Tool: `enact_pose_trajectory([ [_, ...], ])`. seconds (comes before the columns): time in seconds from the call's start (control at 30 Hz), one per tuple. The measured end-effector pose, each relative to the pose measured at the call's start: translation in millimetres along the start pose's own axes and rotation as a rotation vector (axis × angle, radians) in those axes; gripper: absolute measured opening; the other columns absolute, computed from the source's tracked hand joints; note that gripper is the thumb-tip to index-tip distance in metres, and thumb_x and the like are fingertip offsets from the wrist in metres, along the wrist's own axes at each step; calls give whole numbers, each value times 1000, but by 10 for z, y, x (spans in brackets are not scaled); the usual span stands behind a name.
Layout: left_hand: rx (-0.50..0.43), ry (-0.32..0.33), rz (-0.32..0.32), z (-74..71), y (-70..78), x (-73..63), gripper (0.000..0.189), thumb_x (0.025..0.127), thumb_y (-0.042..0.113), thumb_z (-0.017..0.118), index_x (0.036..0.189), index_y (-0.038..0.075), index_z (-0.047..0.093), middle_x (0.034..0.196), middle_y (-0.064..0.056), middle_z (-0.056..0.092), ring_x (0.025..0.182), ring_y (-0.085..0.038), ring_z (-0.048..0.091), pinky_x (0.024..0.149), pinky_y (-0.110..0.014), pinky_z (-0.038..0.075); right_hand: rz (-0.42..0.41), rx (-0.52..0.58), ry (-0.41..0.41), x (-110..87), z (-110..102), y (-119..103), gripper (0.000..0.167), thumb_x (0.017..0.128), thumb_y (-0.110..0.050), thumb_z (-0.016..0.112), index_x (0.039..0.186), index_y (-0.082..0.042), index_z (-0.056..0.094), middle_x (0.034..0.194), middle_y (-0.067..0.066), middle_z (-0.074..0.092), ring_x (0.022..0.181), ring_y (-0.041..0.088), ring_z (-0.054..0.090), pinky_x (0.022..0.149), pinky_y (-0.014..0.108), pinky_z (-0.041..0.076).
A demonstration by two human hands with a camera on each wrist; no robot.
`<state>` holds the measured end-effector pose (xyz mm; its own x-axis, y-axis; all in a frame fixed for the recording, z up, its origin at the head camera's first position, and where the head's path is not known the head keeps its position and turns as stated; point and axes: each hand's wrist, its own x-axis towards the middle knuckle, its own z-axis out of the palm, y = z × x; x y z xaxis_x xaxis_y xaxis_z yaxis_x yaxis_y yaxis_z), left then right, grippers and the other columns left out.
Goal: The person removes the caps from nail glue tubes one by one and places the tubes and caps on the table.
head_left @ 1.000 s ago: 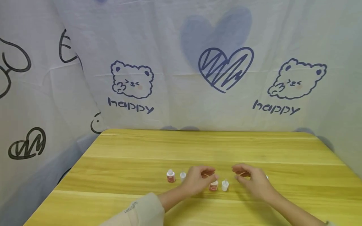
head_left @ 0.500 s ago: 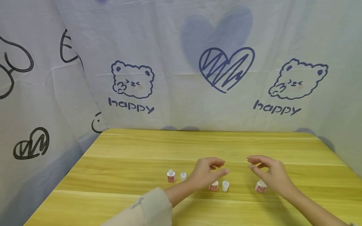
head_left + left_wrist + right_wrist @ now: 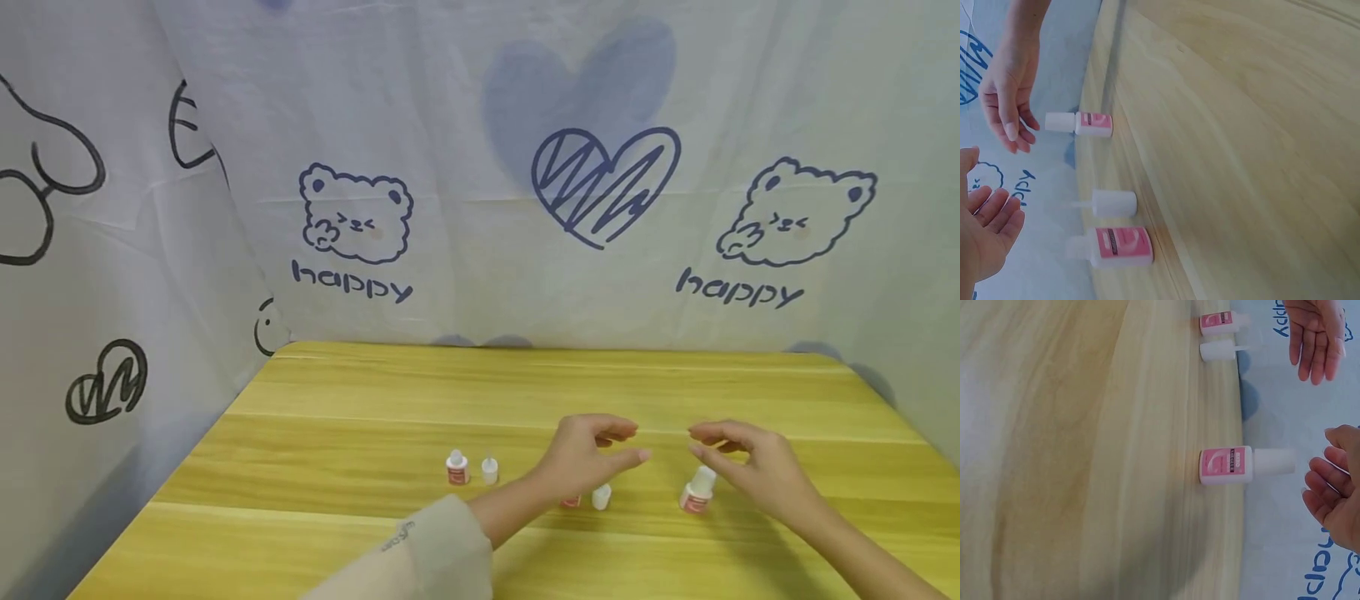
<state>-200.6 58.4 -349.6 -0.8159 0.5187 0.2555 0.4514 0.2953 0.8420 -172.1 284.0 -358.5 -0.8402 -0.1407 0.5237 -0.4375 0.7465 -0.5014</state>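
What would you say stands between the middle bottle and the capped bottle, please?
A loose white cap stands there, much nearer the middle bottle than the capped bottle; the left wrist and head views both show it.

1 cream sleeve (image 3: 382, 573), broad cuff (image 3: 455, 550), dark lettering (image 3: 398, 536)

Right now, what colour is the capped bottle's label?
Mostly pink label, clearest in the right wrist view.
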Motion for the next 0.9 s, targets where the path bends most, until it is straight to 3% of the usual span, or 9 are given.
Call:
enact_pose_trajectory([
  [0.17,-22,5,-21,73,58,29,35,84,24,70,112,4,65,113,-6,68,102,-10,63,84,-13,48,23,5,-29,-65,-3,68,15,76,-4,74,91,-4,71,86,12,72,74,-12,54,60,17,51],
  [0.47,17,-23,14,228,95,75,35,83,23,71,110,2,66,111,-8,68,98,-8,64,81,-11,49,67,-13,-99,-163,-39,171,17,79,-9,73,94,-3,70,89,13,71,73,-13,52,58,18,49],
  [0.7,93,-41,22,315,105,75,36,83,23,72,111,2,66,112,-6,68,98,-6,64,81,-11,49,106,-12,-139,-220,-35,184,18,80,-12,72,96,-3,70,90,12,71,73,-12,53,59,18,49],
  [0.9,191,-60,16,388,131,50,37,82,24,72,113,4,65,113,-3,67,98,-5,64,79,-10,49,74,8,-120,-260,4,227,14,78,-7,73,91,-3,70,86,10,71,71,-11,54,57,18,49],
])
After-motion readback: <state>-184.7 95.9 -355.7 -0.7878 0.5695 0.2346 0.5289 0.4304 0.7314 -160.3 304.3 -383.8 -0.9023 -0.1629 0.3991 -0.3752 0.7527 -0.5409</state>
